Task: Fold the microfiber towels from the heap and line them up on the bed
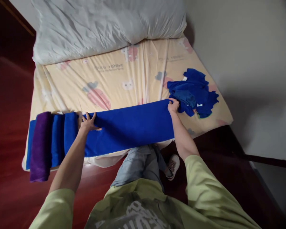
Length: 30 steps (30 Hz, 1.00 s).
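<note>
A long blue towel lies spread flat along the near edge of the bed. My left hand rests on its left end, fingers spread apart and pressing on the cloth. At the far right corner of the towel, my right hand has its fingers closed on the edge. Just beyond that hand lies a crumpled heap of blue cloths with small white tags. Left of my left hand sit folded blue towels and a folded purple towel, side by side.
The bed has a cream sheet printed with rabbits and carrots. A thick white quilt is bunched at its far side. A pale wall stands to the right, and dark red floor surrounds the near and left sides.
</note>
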Each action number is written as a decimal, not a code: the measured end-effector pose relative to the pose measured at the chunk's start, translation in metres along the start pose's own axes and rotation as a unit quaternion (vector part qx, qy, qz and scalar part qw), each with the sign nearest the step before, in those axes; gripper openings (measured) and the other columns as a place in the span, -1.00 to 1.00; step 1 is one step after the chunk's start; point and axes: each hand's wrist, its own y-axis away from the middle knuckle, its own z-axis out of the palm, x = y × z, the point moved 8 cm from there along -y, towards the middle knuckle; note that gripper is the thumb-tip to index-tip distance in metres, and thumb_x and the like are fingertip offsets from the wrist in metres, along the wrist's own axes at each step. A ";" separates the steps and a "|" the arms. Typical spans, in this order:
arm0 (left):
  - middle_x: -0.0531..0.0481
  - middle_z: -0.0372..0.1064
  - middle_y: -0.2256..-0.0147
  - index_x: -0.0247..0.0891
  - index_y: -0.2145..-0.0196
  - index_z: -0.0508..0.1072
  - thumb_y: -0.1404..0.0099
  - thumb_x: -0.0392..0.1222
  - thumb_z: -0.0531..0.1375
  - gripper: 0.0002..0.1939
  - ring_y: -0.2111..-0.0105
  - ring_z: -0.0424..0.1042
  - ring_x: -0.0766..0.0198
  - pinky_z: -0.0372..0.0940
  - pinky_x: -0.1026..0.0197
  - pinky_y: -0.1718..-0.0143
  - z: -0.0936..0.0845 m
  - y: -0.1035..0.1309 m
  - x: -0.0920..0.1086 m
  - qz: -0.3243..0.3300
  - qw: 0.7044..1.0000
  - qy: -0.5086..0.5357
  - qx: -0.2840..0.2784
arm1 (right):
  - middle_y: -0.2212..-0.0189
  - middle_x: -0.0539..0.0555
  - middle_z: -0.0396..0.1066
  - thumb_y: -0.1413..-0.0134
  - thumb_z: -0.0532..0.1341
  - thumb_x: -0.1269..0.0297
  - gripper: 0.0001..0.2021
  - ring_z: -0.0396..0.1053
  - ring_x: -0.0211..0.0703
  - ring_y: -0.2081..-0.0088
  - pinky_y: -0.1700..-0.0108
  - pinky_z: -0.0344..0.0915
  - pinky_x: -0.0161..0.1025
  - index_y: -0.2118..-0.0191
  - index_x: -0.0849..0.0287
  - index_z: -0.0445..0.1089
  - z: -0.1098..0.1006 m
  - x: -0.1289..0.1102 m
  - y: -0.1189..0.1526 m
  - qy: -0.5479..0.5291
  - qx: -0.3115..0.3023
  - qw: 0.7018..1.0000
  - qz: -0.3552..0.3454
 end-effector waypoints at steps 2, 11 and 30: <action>-0.58 -0.49 -0.42 -0.15 -0.48 -0.25 0.05 0.43 0.40 0.40 -0.34 -0.22 -0.71 0.17 -0.42 -0.14 0.000 0.002 0.001 0.002 1.000 0.001 0.003 | -0.18 0.30 0.37 -0.19 0.05 0.48 -0.57 0.23 0.16 -0.23 -0.33 0.07 0.23 -0.12 0.22 0.47 0.000 -0.008 0.017 0.054 0.011 0.998 -0.026; -0.52 -0.52 -0.44 -0.19 -0.48 -0.25 -0.07 0.44 0.32 0.30 -0.37 -0.28 -0.61 0.16 -0.46 -0.15 -0.006 0.019 0.007 -0.001 0.999 0.023 0.024 | -0.47 0.25 -0.14 -0.43 -0.16 0.11 -0.40 -0.24 0.05 -0.47 -0.42 -0.22 0.22 -0.45 0.25 -0.02 0.031 -0.031 0.077 0.207 -0.143 0.955 -0.155; -0.25 -0.21 -0.45 -0.31 -0.41 0.09 -0.50 -0.12 -0.12 -0.42 -0.45 -0.25 -0.06 -0.13 -0.23 -0.40 0.128 0.259 0.007 -0.020 0.887 0.265 0.377 | -0.41 0.32 0.03 -0.29 -0.07 0.15 -0.38 -0.13 0.16 -0.45 -0.40 -0.19 0.22 -0.35 0.37 0.19 -0.071 0.038 0.211 0.141 -0.018 0.988 -0.054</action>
